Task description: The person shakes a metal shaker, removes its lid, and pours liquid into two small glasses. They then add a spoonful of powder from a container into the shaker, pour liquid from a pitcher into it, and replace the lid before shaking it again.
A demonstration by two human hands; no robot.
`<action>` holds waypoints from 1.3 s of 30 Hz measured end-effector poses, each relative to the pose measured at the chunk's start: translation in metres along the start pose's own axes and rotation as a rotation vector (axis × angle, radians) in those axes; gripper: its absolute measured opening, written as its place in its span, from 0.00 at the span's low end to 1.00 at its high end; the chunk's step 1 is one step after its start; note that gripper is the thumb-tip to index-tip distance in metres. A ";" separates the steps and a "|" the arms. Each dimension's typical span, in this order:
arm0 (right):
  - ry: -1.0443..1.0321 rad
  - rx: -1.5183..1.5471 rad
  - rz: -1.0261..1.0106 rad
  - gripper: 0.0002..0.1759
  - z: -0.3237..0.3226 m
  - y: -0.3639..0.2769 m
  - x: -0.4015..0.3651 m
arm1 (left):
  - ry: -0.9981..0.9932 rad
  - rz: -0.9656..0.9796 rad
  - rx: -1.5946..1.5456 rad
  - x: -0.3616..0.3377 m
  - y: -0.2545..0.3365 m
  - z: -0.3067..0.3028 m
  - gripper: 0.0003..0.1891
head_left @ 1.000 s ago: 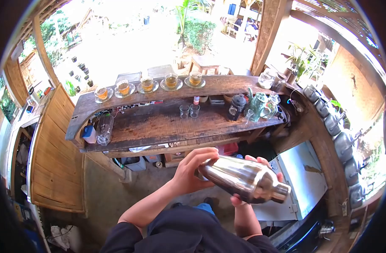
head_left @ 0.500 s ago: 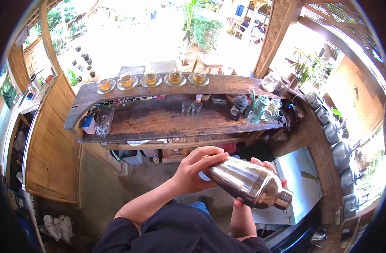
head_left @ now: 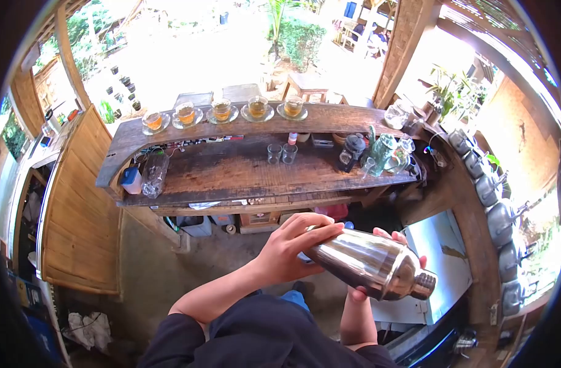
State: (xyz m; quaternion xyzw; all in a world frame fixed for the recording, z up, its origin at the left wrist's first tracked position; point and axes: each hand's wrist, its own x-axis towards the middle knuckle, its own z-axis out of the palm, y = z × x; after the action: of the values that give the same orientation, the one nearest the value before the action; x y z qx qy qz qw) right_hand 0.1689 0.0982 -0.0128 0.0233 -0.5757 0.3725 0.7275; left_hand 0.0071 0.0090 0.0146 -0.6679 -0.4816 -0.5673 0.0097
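Note:
A steel cocktail shaker (head_left: pixel 372 264) lies tilted in front of me, its cap pointing down to the right. My left hand (head_left: pixel 293 245) grips the shaker's base end from the left. My right hand (head_left: pixel 388 242) cups the body from underneath, only fingertips showing above and below it. Both hands hold it in the air, well short of the wooden counter (head_left: pixel 231 172).
Several glass cups of amber tea (head_left: pixel 222 109) on saucers line the upper ledge. Two small empty glasses (head_left: pixel 282 153), a black-lidded jar (head_left: pixel 352 152), green glass pitchers (head_left: pixel 383 153) and a clear bottle (head_left: pixel 153 176) stand on the counter. Metal kettles (head_left: pixel 498 214) line the right shelf.
The shaker and both hands have shifted slightly right and down, the cap end dropping lower. The view has moved a little; the counter items stay put.

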 end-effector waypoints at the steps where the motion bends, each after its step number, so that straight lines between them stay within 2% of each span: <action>1: 0.005 -0.005 -0.006 0.73 -0.003 0.007 -0.004 | -0.005 0.007 -0.004 -0.003 -0.005 0.002 0.40; 3: -0.127 -0.273 0.128 0.67 -0.013 0.032 -0.021 | -0.062 -0.287 -0.179 -0.023 -0.029 0.012 0.40; 4: -0.172 -0.407 0.251 0.59 -0.018 0.034 -0.035 | -0.100 -0.445 -0.227 -0.039 -0.046 0.022 0.40; 5: -0.129 -0.436 0.506 0.54 -0.004 0.027 -0.033 | -0.101 -0.442 -0.229 -0.057 -0.063 0.034 0.40; 7: -0.123 -0.394 0.777 0.55 -0.004 0.033 -0.039 | -0.144 -0.636 -0.202 -0.070 -0.071 0.043 0.41; 8: -0.125 -0.362 0.668 0.53 -0.005 0.030 -0.036 | -0.162 -0.617 -0.176 -0.075 -0.074 0.045 0.43; 9: -0.130 -0.360 0.664 0.53 -0.007 0.030 -0.031 | -0.157 -0.614 -0.175 -0.059 -0.063 0.037 0.43; 12: -0.130 -0.212 0.044 0.78 -0.007 0.020 -0.014 | -0.086 -0.222 -0.103 -0.015 -0.021 0.009 0.46; 13: -0.010 -0.135 0.014 0.78 0.006 0.010 -0.010 | -0.085 -0.227 -0.101 -0.008 -0.016 0.006 0.46; 15: -0.012 -0.213 -0.063 0.80 0.006 0.009 -0.006 | -0.059 -0.114 -0.074 0.000 -0.010 0.003 0.46; 17: -0.081 -0.327 0.191 0.75 0.001 0.027 -0.017 | -0.060 -0.126 -0.086 -0.019 -0.034 0.015 0.44; 18: -0.213 -0.417 0.141 0.64 -0.010 0.038 -0.022 | -0.076 -0.293 -0.189 -0.038 -0.052 0.025 0.43; 19: -0.148 -0.529 0.273 0.56 -0.013 0.047 -0.050 | -0.093 -0.462 -0.291 -0.058 -0.068 0.035 0.42; 20: -0.160 -0.518 0.446 0.53 -0.007 0.047 -0.050 | -0.093 -0.456 -0.292 -0.078 -0.081 0.045 0.42; 21: -0.170 -0.503 0.623 0.50 -0.004 0.047 -0.048 | -0.139 -0.586 -0.293 -0.085 -0.082 0.048 0.42; 22: -0.151 -0.491 0.604 0.50 -0.005 0.046 -0.049 | -0.186 -0.715 -0.290 -0.090 -0.085 0.049 0.42; 23: -0.113 -0.399 0.562 0.51 -0.003 0.041 -0.045 | -0.181 -0.707 -0.286 -0.092 -0.089 0.050 0.42; 25: -0.039 -0.325 0.304 0.54 -0.006 0.029 -0.037 | -0.122 -0.435 -0.229 -0.047 -0.041 0.024 0.43; 26: -0.068 -0.282 0.161 0.66 -0.008 0.022 -0.024 | -0.112 -0.319 -0.169 -0.029 -0.024 0.012 0.43; 27: 0.003 -0.096 0.029 0.76 0.003 0.016 -0.014 | -0.111 -0.328 -0.170 -0.017 -0.014 0.005 0.43; 29: 0.017 -0.062 -0.049 0.81 0.002 0.007 -0.009 | -0.065 -0.042 0.022 -0.003 -0.004 -0.002 0.44; 30: 0.014 -0.088 -0.004 0.79 0.009 0.003 -0.008 | -0.076 -0.083 -0.014 -0.004 -0.007 -0.001 0.44; 31: 0.017 -0.126 0.063 0.73 0.006 0.014 -0.013 | -0.081 -0.078 -0.018 -0.013 -0.016 0.004 0.44; 33: -0.201 -0.491 0.142 0.61 -0.022 0.041 -0.042 | -0.109 -0.450 -0.284 -0.049 -0.052 0.024 0.43; 35: -0.147 -0.425 0.626 0.52 -0.006 0.036 -0.045 | -0.076 -0.510 -0.372 -0.081 -0.073 0.044 0.43; 37: -0.128 -0.410 0.646 0.49 -0.007 0.026 -0.039 | -0.158 -0.497 -0.214 -0.073 -0.063 0.040 0.46; 39: -0.225 -0.402 0.251 0.68 -0.024 0.021 -0.033 | -0.141 -0.489 -0.248 -0.049 -0.039 0.028 0.44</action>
State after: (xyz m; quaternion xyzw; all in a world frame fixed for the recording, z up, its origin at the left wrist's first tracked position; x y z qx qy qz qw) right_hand 0.1751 0.1073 -0.0572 -0.1521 -0.7136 0.3332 0.5971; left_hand 0.0079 0.0145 -0.0532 -0.5656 -0.5550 -0.5595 -0.2427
